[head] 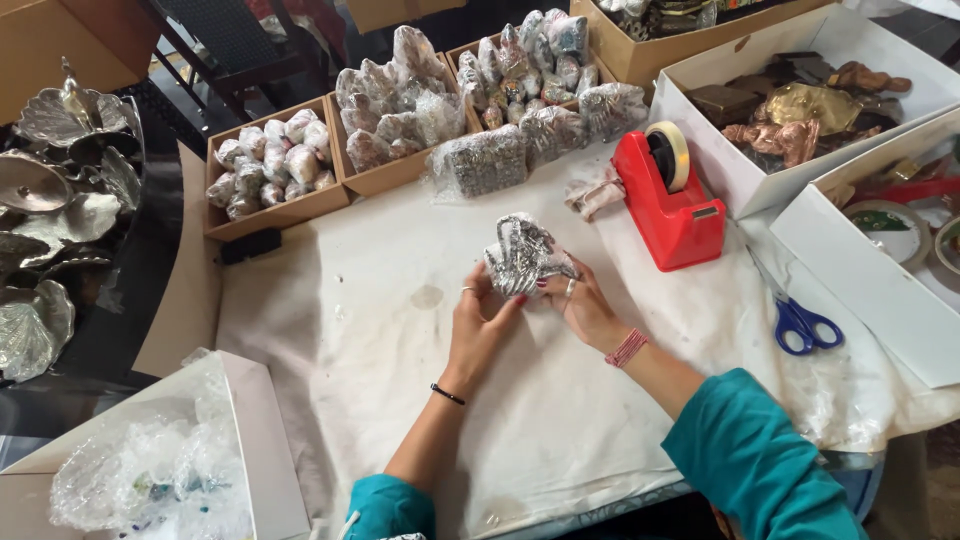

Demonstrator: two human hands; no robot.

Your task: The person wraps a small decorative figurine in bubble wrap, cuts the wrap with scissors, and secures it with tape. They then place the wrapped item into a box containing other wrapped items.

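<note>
Nearest me, a white box (262, 440) at lower left holds loose clear wrap (150, 480). Teal sleeves (760, 460) come in from the bottom edge.

Mid-bench: my left hand (480, 322) and right hand (583, 308) both grasp a small silver ornament in bubble wrap (522, 255), held just above the cloth, fingers curled round its lower half from either side. Neither hand lies flat or free.

Risk, as I judge it: the wrap is slick and looks loose on top; if the fingers shift, the piece could slide out and knock against the bench, or the wrap could spring open. The scissors (805, 322) lie open-handled near the right forearm, so a sweep of the elbow could push them off the edge.

Right of the hands, a red tape dispenser (672, 205), well apart from the ornament.

Surface: the bench (380, 300) is covered with a white cloth, stained and creased, with a clear sheet at its right edge.

Farther back: cardboard boxes (275, 175) of wrapped bundles in a row, white boxes (800, 110) of brassy figures at right. Far left, silver leaf-shaped trays (60, 200) are stacked on a dark surface. A dark chair stands beyond.
</note>
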